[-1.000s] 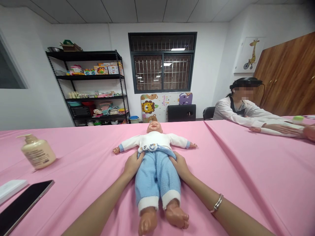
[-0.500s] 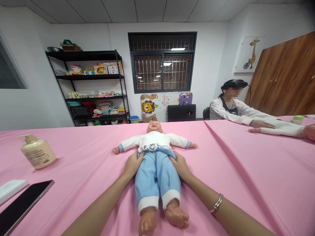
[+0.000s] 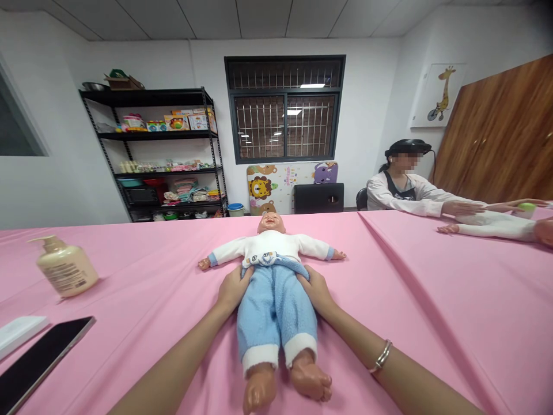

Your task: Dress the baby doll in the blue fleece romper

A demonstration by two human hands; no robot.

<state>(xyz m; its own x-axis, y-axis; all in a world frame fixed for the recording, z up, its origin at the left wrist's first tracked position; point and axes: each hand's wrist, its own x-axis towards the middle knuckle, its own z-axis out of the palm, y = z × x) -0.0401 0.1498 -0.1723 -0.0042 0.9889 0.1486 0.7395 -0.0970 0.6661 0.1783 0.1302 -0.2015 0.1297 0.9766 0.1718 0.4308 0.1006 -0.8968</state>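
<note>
The baby doll lies on its back in the middle of our pink-covered counter, head toward the far edge, feet toward us, arms out to the sides. We have our left hand and right hand on either side of its waist, at the top of its blue fleece trousers. Our grip is cupped and pressed in against the doll from both sides, though from up here we can't quite see how far the fingers wrap behind it. A silver bracelet circles our right wrist.

To our left stand a cream pump bottle, a smartphone and a white box. Across the counter to our right, a seated co-worker reaches over a second doll, near a green-capped bottle.
</note>
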